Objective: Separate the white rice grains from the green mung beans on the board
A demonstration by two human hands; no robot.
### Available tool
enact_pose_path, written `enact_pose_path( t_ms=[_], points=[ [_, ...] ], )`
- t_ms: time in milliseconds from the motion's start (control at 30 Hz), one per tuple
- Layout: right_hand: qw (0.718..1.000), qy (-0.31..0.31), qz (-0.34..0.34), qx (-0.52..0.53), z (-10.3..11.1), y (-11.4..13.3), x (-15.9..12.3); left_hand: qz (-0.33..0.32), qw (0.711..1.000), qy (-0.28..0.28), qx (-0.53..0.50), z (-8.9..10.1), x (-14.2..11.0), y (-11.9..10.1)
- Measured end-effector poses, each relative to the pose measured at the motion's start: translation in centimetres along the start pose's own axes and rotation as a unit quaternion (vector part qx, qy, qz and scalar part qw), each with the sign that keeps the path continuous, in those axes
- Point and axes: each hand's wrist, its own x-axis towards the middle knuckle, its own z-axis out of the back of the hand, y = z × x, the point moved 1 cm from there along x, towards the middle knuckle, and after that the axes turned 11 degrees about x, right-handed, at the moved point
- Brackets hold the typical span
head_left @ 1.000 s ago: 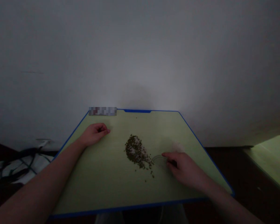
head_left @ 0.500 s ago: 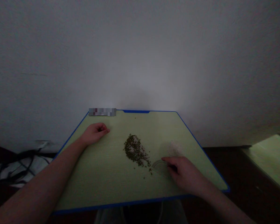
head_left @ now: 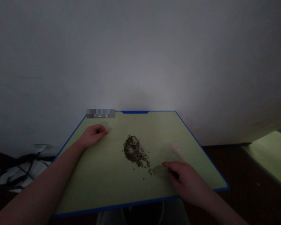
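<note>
My left hand (head_left: 93, 136) rests on the left of the pale green tabletop (head_left: 103, 178), its fingers curled and the thumb near them, with nothing visible in the grip. At the table's middle lies a loose heap of small greenish-brown grains (head_left: 132, 150), mixed with paler ones and trailing toward the right. My right hand (head_left: 182, 176) is closed at the rim of a clear, curved, dish-like piece (head_left: 158, 170), the index finger stretched along it; the thumb's contact is hidden. Just beyond that hand is a small pile of whitish grains (head_left: 176, 148).
A blue edge (head_left: 119, 206) runs round the table, which stands against a grey wall (head_left: 140, 56). A blurred-out strip (head_left: 100, 113) lies at the far left corner. Dark cables (head_left: 25, 165) are at the left, and another pale surface (head_left: 271, 156) at the right.
The view has shifted slightly. My right hand and the clear piece sit a little lower, nearer the front edge. My left hand and the mixed heap look unchanged.
</note>
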Motion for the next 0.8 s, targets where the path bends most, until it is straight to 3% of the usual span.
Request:
enact_pose_path(
  t_ms=[233, 467, 667, 800],
  points=[
    [0.999, -0.017, -0.029, -0.006, -1.0, -0.2, -0.1, -0.002, 1.0, 0.0, 0.005, -0.3, 0.3, 0.2],
    [0.993, -0.077, -0.074, -0.048, 0.1, -1.9, -0.2, 0.009, 1.0, 0.002, 0.003, -0.5, 0.5, 0.6],
    [0.998, -0.059, -0.014, 0.009, -0.6, -1.4, 0.3, 0.002, 1.0, 0.0, 0.01, -0.4, 0.5, 0.4],
    [0.999, -0.028, -0.007, 0.015, -1.4, -0.9, 0.6, 0.01, 1.0, 0.006, 0.011, -0.4, 0.5, 0.2]
  ],
)
